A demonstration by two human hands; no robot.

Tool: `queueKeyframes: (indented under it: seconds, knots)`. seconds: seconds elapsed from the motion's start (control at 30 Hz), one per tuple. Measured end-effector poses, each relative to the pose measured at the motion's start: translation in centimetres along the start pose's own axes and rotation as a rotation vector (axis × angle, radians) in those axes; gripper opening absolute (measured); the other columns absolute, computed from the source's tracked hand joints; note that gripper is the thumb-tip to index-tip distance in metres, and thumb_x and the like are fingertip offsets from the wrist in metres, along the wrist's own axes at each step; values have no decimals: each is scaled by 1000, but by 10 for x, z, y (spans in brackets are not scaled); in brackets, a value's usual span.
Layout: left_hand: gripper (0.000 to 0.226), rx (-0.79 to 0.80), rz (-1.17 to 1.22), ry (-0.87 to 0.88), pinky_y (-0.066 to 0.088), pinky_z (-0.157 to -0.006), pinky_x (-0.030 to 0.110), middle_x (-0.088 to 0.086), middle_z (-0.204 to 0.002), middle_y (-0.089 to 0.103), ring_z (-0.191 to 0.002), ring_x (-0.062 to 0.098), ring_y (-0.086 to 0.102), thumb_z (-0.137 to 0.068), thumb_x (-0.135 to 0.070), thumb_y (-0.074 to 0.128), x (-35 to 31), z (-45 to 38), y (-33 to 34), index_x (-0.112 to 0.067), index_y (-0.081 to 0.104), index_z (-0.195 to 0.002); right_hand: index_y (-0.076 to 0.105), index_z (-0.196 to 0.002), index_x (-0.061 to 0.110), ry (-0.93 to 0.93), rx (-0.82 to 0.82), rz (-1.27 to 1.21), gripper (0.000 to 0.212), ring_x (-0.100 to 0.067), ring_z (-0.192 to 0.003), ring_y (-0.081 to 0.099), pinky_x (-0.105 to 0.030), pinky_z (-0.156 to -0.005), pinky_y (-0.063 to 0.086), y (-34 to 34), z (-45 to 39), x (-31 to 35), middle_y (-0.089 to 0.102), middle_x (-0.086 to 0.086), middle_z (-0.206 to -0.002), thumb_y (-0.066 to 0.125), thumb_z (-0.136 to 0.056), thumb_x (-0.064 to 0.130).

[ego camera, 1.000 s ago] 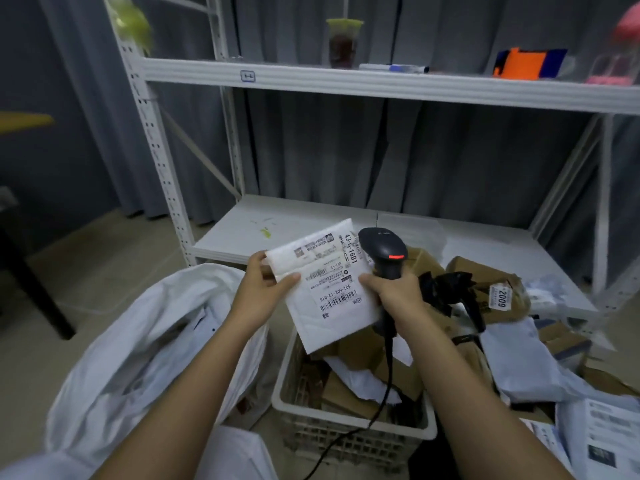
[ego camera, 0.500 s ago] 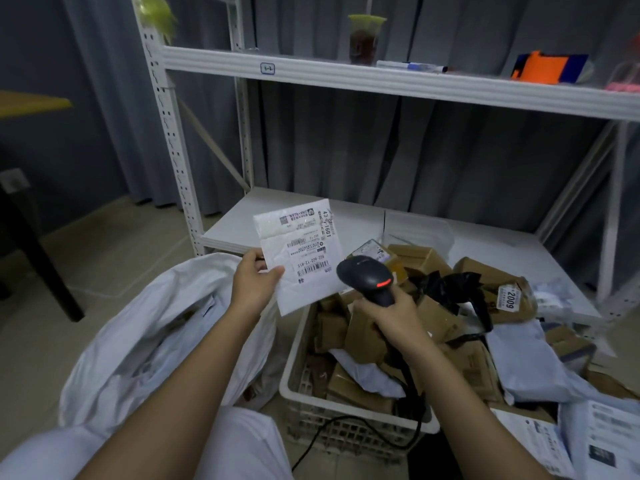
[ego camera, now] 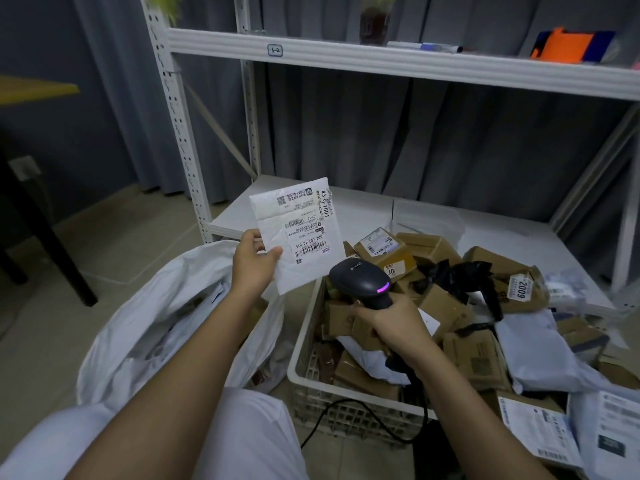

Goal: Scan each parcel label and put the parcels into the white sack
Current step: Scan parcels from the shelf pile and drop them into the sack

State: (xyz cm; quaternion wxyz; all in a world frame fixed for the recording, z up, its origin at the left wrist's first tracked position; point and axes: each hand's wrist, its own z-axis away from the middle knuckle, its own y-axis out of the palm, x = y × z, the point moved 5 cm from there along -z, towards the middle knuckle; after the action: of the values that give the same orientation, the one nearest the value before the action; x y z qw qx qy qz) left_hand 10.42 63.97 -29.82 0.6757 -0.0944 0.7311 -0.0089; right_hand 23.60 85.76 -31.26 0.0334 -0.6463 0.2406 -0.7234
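so that its label faces the scanner (ego camera: pixel 360 282), the left hand (ego camera: pixel 254 263) pinches the white envelope (ego camera: pixel 299 233) upright (above the sack (ego camera: pixel 156 323)); the right hand (ego camera: pixel 391 327) is wrapped around the scanner's handle.

A white slotted crate (ego camera: pixel 346 407) heaped with brown cardboard parcels (ego camera: pixel 457 344) is stood on the tiled floor (ego camera: pixel 114 244), beside the open white sack (ego camera: pixel 145 327). A white metal rack (ego camera: pixel 180 133) is set behind; more parcels are spread across its low shelf (ego camera: pixel 374 209).
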Motion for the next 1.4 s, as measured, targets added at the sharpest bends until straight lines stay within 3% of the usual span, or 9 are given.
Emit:
queueKeyframes:
  seconds: [0.33,0.6,0.77,0.9,1.0,1.03,1.13,1.3,1.4]
  knots:
    - [22,-171,-74,-22,54,-88,48,1,-110,60,-97,21,60,-92,-11,61,30,-17,-79,-17,51,-111,59,-77,9,94,74,-199,16,-17,-57,51,-27,-53,41,53,-13,5,53,-6,-61,74,-82,11]
    - [19,-301,-484,57,48,-79,37,1,-107,65,-97,24,60,-93,-16,55,114,-38,-153,-18,55,-112,61,-85,13,298,-15,-248,16,-20,-72,56,-30,-65,45,152,-82,-20,60,-5,-77,75,-80,20]
    - [28,-58,-792,278,50,-79,38,8,-109,66,-98,29,62,-93,-18,45,172,-63,-140,-13,62,-114,51,-129,10,316,-157,-164,65,-30,-103,59,-38,-88,47,199,-143,-37,61,-8,-110,82,-74,27]
    - [38,268,-812,228,57,-68,34,11,-102,71,-87,26,71,-82,-17,47,232,-82,-107,-19,56,-119,49,-111,17,331,-179,-138,43,-28,-100,58,-36,-84,45,227,-170,-49,56,-6,-102,75,-78,11]
    - [73,436,-834,212,53,-90,47,14,-132,59,-114,30,62,-83,-19,63,275,-101,-84,-40,30,-144,47,-109,17,268,-143,-236,40,-18,-86,56,-31,-78,47,232,-179,-40,57,-1,-95,72,-80,6]
    - [82,485,-881,215,50,-97,45,14,-140,51,-122,29,56,-82,-18,70,286,-108,-77,-36,26,-148,50,-108,16,220,-147,-263,37,-14,-81,56,-26,-72,46,229,-179,-34,58,1,-91,71,-80,4]
    - [70,672,-1002,-1,27,-114,38,5,-161,11,-143,23,28,-98,-18,48,317,-128,-60,-23,6,-153,57,-100,15,82,-193,-291,29,-7,-73,56,-17,-61,45,212,-181,-22,59,4,-83,71,-80,-1]
    - [55,723,-916,-125,15,-118,37,3,-162,4,-148,23,12,-104,-18,34,320,-140,-51,-24,10,-153,56,-103,19,124,-68,-235,33,-4,-74,56,-17,-62,47,215,-190,-32,60,6,-86,76,-79,7]
    - [44,533,-713,-80,28,-114,33,1,-154,34,-139,20,35,-102,-19,44,281,-141,-57,-22,39,-145,58,-101,22,226,-59,-286,29,-9,-76,58,-21,-63,47,208,-184,-42,61,5,-87,78,-80,17]
